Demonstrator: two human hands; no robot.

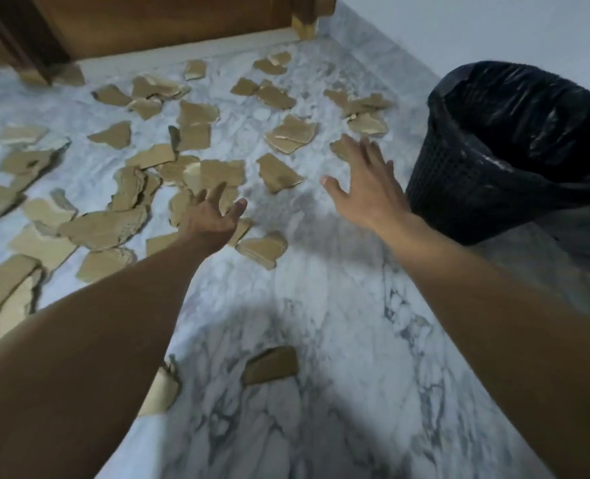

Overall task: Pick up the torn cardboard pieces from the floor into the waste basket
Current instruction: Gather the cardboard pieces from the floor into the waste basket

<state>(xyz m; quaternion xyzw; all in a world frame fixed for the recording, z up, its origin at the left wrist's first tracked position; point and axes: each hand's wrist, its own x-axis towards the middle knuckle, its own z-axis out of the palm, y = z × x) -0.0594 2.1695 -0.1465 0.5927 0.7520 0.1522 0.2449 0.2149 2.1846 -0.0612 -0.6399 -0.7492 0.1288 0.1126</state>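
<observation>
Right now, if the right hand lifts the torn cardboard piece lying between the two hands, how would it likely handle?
The cardboard piece looks flat and thin, so it is probably light and fairly stiff, though its ragged edges may bend. Lying flush on the smooth marble floor, it may slide before a grip catches an edge.

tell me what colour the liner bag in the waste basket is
Black and glossy: the liner bag drapes over the rim of the waste basket, seen in the head view.
</observation>
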